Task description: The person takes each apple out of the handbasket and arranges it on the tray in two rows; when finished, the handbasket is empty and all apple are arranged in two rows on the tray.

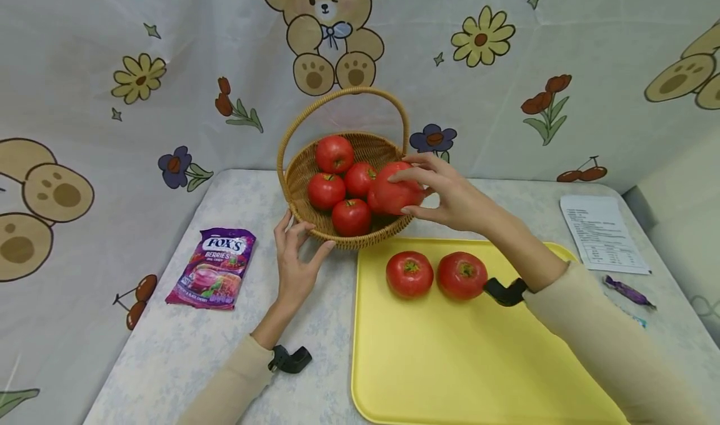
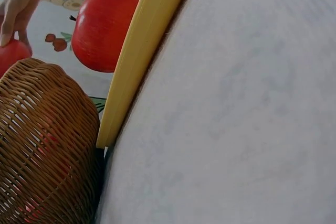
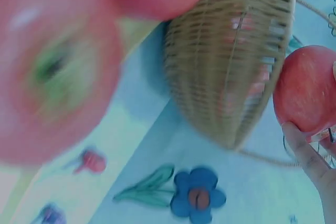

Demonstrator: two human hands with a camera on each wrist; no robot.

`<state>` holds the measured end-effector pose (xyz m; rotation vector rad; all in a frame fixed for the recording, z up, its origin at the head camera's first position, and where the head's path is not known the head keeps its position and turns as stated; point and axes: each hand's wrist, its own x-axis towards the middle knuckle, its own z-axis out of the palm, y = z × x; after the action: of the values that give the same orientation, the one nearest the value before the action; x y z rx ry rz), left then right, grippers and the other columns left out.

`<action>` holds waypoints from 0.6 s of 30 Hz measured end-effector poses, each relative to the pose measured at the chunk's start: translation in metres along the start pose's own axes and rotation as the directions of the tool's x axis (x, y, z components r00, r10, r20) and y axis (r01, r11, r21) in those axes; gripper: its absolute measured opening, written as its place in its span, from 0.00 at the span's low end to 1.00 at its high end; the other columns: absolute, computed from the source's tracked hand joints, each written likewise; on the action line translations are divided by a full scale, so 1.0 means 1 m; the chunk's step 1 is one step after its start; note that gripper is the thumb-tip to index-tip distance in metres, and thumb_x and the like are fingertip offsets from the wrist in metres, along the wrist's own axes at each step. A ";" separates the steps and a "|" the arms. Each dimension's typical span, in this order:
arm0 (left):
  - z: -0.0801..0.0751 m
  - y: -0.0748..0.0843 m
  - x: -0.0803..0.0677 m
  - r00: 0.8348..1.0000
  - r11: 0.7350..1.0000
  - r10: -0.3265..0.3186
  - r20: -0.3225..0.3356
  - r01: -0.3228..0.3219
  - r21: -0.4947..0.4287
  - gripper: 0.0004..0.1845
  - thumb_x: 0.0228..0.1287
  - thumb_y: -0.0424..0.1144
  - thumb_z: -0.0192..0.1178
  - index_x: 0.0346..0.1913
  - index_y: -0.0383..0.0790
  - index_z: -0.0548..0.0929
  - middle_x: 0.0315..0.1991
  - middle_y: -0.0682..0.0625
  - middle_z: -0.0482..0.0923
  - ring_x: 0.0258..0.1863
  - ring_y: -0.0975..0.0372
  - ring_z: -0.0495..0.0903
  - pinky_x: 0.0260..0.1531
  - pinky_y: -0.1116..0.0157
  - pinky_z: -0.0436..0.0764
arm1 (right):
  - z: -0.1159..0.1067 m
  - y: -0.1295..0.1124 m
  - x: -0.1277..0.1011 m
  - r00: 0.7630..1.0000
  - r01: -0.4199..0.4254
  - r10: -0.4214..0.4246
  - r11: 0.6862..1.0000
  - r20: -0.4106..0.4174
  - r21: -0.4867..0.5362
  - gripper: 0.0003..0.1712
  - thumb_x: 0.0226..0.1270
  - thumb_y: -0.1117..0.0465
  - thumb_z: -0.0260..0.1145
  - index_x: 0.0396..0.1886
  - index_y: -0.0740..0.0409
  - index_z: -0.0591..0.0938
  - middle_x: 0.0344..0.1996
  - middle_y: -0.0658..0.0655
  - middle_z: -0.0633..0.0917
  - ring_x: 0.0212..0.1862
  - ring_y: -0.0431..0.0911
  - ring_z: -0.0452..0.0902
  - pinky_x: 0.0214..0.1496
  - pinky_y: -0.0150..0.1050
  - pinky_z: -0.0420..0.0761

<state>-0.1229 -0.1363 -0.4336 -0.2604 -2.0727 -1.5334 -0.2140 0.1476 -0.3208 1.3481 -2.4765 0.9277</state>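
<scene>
At frame centre, the right hand (image 1: 444,194) grips a smooth red tomato (image 1: 394,194) over the woven wicker basket (image 1: 315,222); the left hand (image 1: 295,259), fingers relaxed, touches its rim. Two tomatoes (image 1: 435,275) sit on the glossy yellow tray (image 1: 450,362) below; a candy bag (image 1: 214,267) lies left.

Both arms wear long cream sleeves, loose and soft, ending just short of the wrists; a small black mount sits at each wrist; the left hand (image 1: 294,262) and right hand (image 1: 444,192) are bare, without rings or gloves.
</scene>
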 end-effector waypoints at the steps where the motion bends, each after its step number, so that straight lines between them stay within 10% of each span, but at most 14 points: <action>1: 0.000 0.000 0.000 1.000 1.000 -0.002 0.000 0.002 0.005 0.20 0.57 0.24 0.68 0.50 0.26 0.73 0.71 0.28 0.49 0.73 0.38 0.54 0.61 0.41 0.72 | -0.005 0.001 -0.008 1.000 0.005 -0.005 1.000 -0.005 -0.026 0.29 0.54 0.66 0.76 0.57 0.51 0.79 0.62 0.64 0.71 0.58 0.54 0.72 0.42 0.44 0.86; 18: 0.000 0.001 -0.001 1.000 1.000 0.007 0.009 -0.007 0.005 0.20 0.57 0.25 0.68 0.51 0.27 0.73 0.70 0.28 0.49 0.72 0.38 0.56 0.62 0.43 0.73 | -0.048 0.005 -0.141 0.991 -0.126 0.134 0.939 0.003 -0.319 0.43 0.34 0.71 0.84 0.56 0.48 0.80 0.57 0.63 0.75 0.54 0.54 0.71 0.36 0.46 0.86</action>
<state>-0.1219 -0.1361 -0.4330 -0.2724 -2.0802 -1.5250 -0.1431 0.2771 -0.3449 1.1075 -2.6178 0.5021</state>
